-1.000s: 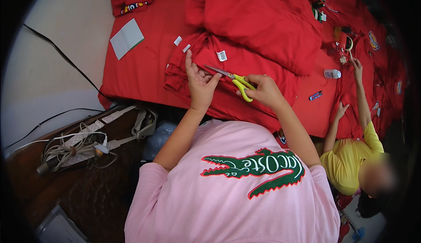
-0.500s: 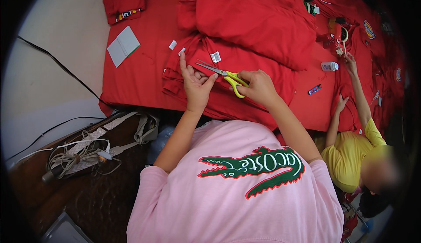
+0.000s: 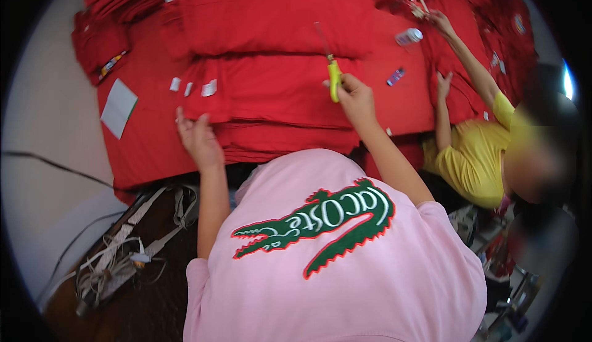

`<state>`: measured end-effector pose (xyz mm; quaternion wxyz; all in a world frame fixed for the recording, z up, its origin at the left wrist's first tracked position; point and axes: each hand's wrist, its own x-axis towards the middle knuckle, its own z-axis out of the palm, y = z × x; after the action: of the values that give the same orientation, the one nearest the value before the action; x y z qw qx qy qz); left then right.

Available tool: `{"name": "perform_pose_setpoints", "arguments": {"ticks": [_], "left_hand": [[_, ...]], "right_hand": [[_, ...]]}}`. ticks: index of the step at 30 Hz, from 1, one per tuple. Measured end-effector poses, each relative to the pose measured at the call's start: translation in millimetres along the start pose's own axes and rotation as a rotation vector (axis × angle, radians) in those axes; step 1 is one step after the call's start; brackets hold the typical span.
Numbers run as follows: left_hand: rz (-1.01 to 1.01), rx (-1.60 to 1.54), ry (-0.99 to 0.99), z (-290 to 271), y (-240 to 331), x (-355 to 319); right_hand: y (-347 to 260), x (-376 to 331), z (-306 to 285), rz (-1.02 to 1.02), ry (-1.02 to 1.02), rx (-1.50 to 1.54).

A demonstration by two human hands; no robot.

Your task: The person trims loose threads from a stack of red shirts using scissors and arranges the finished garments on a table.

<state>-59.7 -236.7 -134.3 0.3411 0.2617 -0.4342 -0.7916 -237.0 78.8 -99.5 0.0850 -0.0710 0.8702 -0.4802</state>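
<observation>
A pair of scissors with yellow-green handles [image 3: 334, 78] is in my right hand [image 3: 357, 100], its blades pointing away from me and blurred. My right hand holds it above the right part of a folded red garment [image 3: 271, 92]. At the left front edge of that garment lies my left hand [image 3: 201, 141], fingers apart and holding nothing that I can see. Just beyond the left fingers a white label [image 3: 209, 88] shows on the red cloth, with smaller white tags beside it. Behind rises a thicker pile of folded red garments [image 3: 271, 15].
On the red-covered table lie a white card [image 3: 118, 109], a white bottle [image 3: 409, 36] and a small blue tool [image 3: 395, 77]. A co-worker in a yellow shirt [image 3: 472, 163] handles red garments at the right. Bundled cables [image 3: 111, 268] lie on a brown surface at lower left.
My hands have parted; the scissors have turned from pointing left to pointing away. My left hand now rests at the garment's front edge. The view has shifted right.
</observation>
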Motion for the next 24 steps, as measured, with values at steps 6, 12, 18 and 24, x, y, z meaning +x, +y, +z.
{"name": "perform_pose_setpoints", "arguments": {"ticks": [6,12,18,24], "left_hand": [[0.006,0.195,-0.112,-35,8,14],[0.178,0.898,-0.081,-47,8,48],[0.517,1.157,-0.089,-43,19,59],[0.220,0.965,0.119,-76,11,62]], "right_hand": [[101,-36,-129,0.132,0.210,-0.803],[103,-40,-127,0.277,0.202,-0.698],[77,-46,-100,-0.213,0.059,-0.651],[54,-71,-66,-0.261,-0.217,-0.360]]}}
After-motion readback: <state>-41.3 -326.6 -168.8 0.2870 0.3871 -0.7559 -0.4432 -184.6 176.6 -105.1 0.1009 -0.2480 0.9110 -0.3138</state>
